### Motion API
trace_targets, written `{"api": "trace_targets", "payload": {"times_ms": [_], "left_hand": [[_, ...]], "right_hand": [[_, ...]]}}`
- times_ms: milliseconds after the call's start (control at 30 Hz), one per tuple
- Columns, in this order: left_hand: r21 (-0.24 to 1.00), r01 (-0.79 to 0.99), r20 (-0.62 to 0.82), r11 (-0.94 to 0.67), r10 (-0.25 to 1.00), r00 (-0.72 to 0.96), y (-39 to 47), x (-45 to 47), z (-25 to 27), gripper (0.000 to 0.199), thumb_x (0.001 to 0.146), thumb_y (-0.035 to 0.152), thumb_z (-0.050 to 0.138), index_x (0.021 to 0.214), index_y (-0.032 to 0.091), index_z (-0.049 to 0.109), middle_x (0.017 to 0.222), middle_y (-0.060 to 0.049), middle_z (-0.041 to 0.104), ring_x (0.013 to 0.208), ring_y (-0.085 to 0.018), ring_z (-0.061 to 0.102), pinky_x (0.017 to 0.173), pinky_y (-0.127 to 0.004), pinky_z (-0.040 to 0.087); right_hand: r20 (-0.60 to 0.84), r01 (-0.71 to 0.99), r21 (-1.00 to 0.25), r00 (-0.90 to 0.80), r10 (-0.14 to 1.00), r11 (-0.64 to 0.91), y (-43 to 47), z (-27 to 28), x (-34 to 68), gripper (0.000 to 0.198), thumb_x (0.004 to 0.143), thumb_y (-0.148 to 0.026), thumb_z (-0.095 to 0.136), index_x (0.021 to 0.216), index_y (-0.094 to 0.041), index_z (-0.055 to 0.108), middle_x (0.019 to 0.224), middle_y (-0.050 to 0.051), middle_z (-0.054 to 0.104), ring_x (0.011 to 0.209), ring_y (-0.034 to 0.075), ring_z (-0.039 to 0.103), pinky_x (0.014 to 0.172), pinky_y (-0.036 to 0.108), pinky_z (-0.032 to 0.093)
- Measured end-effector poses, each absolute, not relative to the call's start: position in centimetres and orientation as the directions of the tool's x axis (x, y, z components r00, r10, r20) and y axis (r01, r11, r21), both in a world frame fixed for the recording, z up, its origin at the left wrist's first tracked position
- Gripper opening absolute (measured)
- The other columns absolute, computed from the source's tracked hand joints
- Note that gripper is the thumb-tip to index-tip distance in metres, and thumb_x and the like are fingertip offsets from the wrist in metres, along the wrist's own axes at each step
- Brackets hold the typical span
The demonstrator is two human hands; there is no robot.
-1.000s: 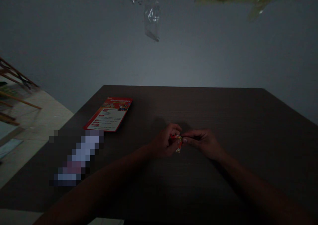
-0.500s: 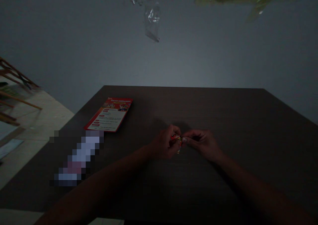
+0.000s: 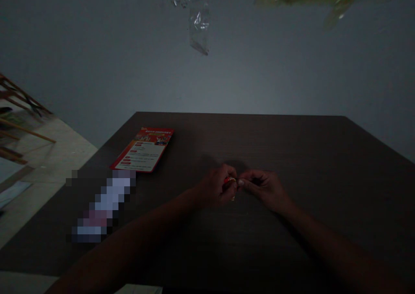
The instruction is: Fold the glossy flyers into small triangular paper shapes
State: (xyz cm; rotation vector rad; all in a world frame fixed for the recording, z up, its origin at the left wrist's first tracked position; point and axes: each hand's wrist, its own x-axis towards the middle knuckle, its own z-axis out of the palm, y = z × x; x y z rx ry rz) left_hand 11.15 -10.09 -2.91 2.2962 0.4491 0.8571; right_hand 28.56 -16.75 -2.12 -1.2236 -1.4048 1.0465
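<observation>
Over the middle of the dark table, both of my hands meet at a small, shiny red and yellow wrapper-like piece [image 3: 228,180]. My left hand [image 3: 216,185] is closed around it, so only a red patch and a small tip below the fingers show. From the other side, my right hand [image 3: 264,188] pinches its right end between thumb and forefinger. The fingers and the dim light hide most of the piece, and I cannot make out exactly what it is.
A red and white printed booklet [image 3: 142,153] lies on the table [image 3: 259,138] at the left. Nearer me is a pixelated, blurred-out object [image 3: 108,201]. A pale wall [image 3: 259,69] stands behind the table. Wooden furniture legs [image 3: 29,129] are at far left.
My left fingers have closed further over the red and yellow piece, so less of its lower part shows. My right hand has hardly moved and still pinches at the same spot.
</observation>
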Motion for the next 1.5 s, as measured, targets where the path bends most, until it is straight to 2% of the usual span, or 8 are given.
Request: {"api": "trace_targets", "payload": {"times_ms": [333, 667, 867, 967, 1133, 1333, 1433, 1500], "left_hand": [[0.652, 0.04, 0.482, -0.757, 0.455, 0.748, -9.6, 11.4, -3.4, 0.01, 0.083, 0.022, 0.047, 0.086, 0.018, 0.039, 0.073, -0.002, 0.057, 0.06, -0.01, 0.053, 0.056, -0.023, 0.039], [0.671, -0.036, 0.509, -0.74, 0.426, 0.748, -9.6, 11.5, -3.6, 0.008, 0.085, 0.018, 0.045, 0.084, 0.018, 0.037, 0.076, -0.002, 0.054, 0.063, -0.01, 0.051, 0.058, -0.022, 0.039], [0.713, -0.064, 0.497, -0.698, 0.438, 0.749, -9.8, 11.5, -3.3, 0.01, 0.088, 0.019, 0.041, 0.083, 0.019, 0.033, 0.077, -0.002, 0.053, 0.064, -0.01, 0.049, 0.061, -0.024, 0.039], [0.732, -0.056, 0.474, -0.678, 0.45, 0.757, -9.9, 11.5, -3.0, 0.011, 0.089, 0.02, 0.04, 0.083, 0.019, 0.032, 0.078, -0.002, 0.052, 0.062, -0.009, 0.047, 0.06, -0.023, 0.038], [0.754, -0.041, 0.443, -0.655, 0.463, 0.768, -9.8, 11.5, -3.1, 0.011, 0.09, 0.022, 0.039, 0.083, 0.019, 0.032, 0.078, -0.001, 0.048, 0.063, -0.009, 0.044, 0.06, -0.023, 0.036], [0.873, -0.053, 0.35, -0.485, 0.546, 0.761, -10.2, 11.7, -3.0, 0.016, 0.087, 0.031, 0.047, 0.084, 0.018, 0.037, 0.079, -0.001, 0.048, 0.065, -0.009, 0.044, 0.061, -0.023, 0.037], [0.951, -0.089, 0.264, -0.296, 0.632, 0.729, -10.3, 11.8, -2.8, 0.023, 0.082, 0.032, 0.056, 0.091, 0.017, 0.041, 0.08, 0.0, 0.05, 0.065, -0.008, 0.048, 0.06, -0.021, 0.038], [0.981, -0.146, 0.194, -0.127, 0.686, 0.701, -10.3, 12.1, -2.8, 0.037, 0.076, 0.031, 0.064, 0.101, 0.018, 0.04, 0.082, 0.0, 0.053, 0.066, -0.008, 0.051, 0.061, -0.021, 0.04]], "right_hand": [[0.113, 0.217, -0.968, -0.064, 0.991, 0.125, -16.7, -2.2, 28.6, 0.026, 0.08, -0.043, 0.059, 0.076, -0.017, 0.062, 0.067, 0.002, 0.064, 0.063, 0.013, 0.058, 0.061, 0.025, 0.046], [0.101, 0.36, -0.923, -0.12, 0.988, 0.138, -16.9, -2.5, 28.7, 0.027, 0.087, -0.043, 0.049, 0.081, -0.018, 0.055, 0.073, 0.001, 0.057, 0.067, 0.013, 0.052, 0.061, 0.024, 0.04], [0.152, 0.379, -0.911, -0.062, 0.986, 0.164, -16.9, -2.3, 29.3, 0.031, 0.092, -0.042, 0.04, 0.079, -0.018, 0.055, 0.072, 0.001, 0.056, 0.068, 0.013, 0.052, 0.063, 0.025, 0.04], [0.196, 0.426, -0.88, -0.076, 0.978, 0.21, -17.0, -1.9, 29.7, 0.034, 0.093, -0.04, 0.037, 0.077, -0.018, 0.056, 0.069, 0.001, 0.054, 0.065, 0.013, 0.05, 0.061, 0.025, 0.039], [0.223, 0.569, -0.764, -0.21, 0.952, 0.305, -17.0, -1.3, 29.4, 0.029, 0.091, -0.035, 0.041, 0.074, -0.017, 0.055, 0.06, -0.002, 0.048, 0.055, 0.01, 0.046, 0.054, 0.023, 0.034], [0.3, 0.61, -0.679, -0.278, 0.912, 0.409, -16.8, -1.6, 29.1, 0.028, 0.091, -0.027, 0.04, 0.066, -0.018, 0.047, 0.055, -0.005, 0.04, 0.049, 0.008, 0.04, 0.051, 0.022, 0.031], [0.345, 0.574, -0.7, -0.247, 0.905, 0.424, -16.8, -1.7, 29.1, 0.028, 0.09, -0.027, 0.042, 0.064, -0.018, 0.046, 0.054, -0.005, 0.038, 0.048, 0.008, 0.038, 0.049, 0.022, 0.029], [0.358, 0.56, -0.723, -0.195, 0.913, 0.404, -16.9, -1.8, 29.3, 0.028, 0.09, -0.027, 0.043, 0.064, -0.018, 0.047, 0.054, -0.005, 0.038, 0.049, 0.008, 0.038, 0.049, 0.021, 0.029]]}}
